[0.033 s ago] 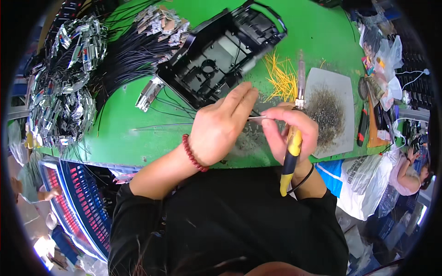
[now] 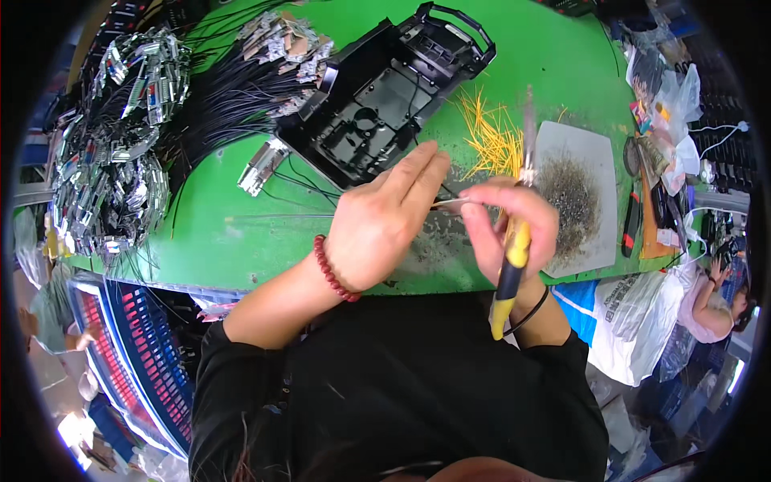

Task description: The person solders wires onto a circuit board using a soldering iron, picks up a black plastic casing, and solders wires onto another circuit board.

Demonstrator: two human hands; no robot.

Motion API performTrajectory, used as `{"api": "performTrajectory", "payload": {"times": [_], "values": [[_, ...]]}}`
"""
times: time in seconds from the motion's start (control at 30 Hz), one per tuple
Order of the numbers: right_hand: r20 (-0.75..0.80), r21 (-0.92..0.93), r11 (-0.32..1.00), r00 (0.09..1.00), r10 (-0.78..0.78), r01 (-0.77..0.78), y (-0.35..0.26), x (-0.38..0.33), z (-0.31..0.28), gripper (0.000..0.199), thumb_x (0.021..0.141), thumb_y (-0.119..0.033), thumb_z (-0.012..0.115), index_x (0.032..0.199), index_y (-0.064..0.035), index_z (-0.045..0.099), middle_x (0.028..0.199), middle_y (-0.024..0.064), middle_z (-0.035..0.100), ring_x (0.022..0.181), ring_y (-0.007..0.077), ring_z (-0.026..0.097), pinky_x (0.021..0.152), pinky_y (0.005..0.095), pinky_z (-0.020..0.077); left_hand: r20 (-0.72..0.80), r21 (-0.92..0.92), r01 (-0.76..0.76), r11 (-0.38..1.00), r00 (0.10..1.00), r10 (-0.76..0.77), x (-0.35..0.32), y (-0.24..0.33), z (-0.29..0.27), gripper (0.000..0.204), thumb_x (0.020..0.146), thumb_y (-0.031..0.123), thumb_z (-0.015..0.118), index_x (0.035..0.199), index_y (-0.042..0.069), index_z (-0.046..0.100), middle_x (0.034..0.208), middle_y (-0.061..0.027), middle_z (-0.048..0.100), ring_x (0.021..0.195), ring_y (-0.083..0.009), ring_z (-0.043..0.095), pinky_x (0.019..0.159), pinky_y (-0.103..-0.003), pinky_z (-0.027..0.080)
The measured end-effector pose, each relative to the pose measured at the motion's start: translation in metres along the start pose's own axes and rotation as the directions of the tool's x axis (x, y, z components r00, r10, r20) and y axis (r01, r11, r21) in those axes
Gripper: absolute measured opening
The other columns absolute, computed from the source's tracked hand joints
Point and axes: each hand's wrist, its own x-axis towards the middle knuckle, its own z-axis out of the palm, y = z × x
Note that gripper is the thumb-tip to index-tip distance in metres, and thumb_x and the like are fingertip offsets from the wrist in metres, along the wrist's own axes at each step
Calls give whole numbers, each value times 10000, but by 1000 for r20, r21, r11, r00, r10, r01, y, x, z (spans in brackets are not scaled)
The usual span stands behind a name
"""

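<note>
My left hand (image 2: 389, 213) lies over a thin wire (image 2: 281, 215), its fingers long and pressed together. One end of this greyish wire runs out to the left across the table. On the other side, a short pale end shows between my two hands, pinched by the thumb and forefinger of my right hand (image 2: 514, 229). That same hand also carries a yellow-and-black soldering iron (image 2: 512, 269), its metal shaft pointing away from me. Just beyond my left fingertips sits an open black plastic housing (image 2: 365, 120), with dark wires leading to a small silvery part (image 2: 263, 165) beside it.
Bundles of silvery parts (image 2: 120, 177) and black cables (image 2: 233, 104) cover the left of the green table (image 2: 554, 48). Short yellow wires (image 2: 491, 136) lie beside a grey pad (image 2: 598, 241) with dark crumbs. Pliers (image 2: 633, 217) and plastic bags (image 2: 683, 112) line the right edge.
The black housing has shifted slightly and settled toward the left. The soldering iron has moved a little to the right with my right hand. My left hand stays nearly in place.
</note>
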Motion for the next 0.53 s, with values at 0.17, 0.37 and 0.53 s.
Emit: {"api": "performTrajectory", "payload": {"times": [0.17, 0.37, 0.53], "values": [[-348, 557, 825, 876, 334, -93, 18, 17, 12, 525, 847, 80, 624, 1279, -54, 358, 883, 145, 656, 728, 211, 641, 659, 329, 527, 168, -176, 104, 979, 983, -74, 0, -6, -52, 304, 797, -56, 628, 1097, -12, 651, 975, -174, 680, 800, -293, 676, 673, -324, 540], [-545, 363, 928, 788, 286, -85, 51, 2, -27, 504, 853, 65, 634, 1277, -27, 378, 882, 143, 648, 784, 191, 640, 764, 317, 528, 172, 247, -198, 948, 972, 158, 50, -34, -77, 215, 784, -27, 594, 988, 23, 644, 841, -140, 626, 742, -315, 625, 636, -372, 510], [-667, 262, 961, 704, 245, -86, 88, -16, -27, 536, 841, 63, 630, 1302, -38, 375, 939, 157, 656, 863, 201, 633, 906, 381, 520, 148, 261, -501, 825, 865, 479, 125, -75, -9, 210, 723, 70, 612, 933, 69, 625, 921, -101, 629, 950, -270, 600, 857, -383, 481]]}}
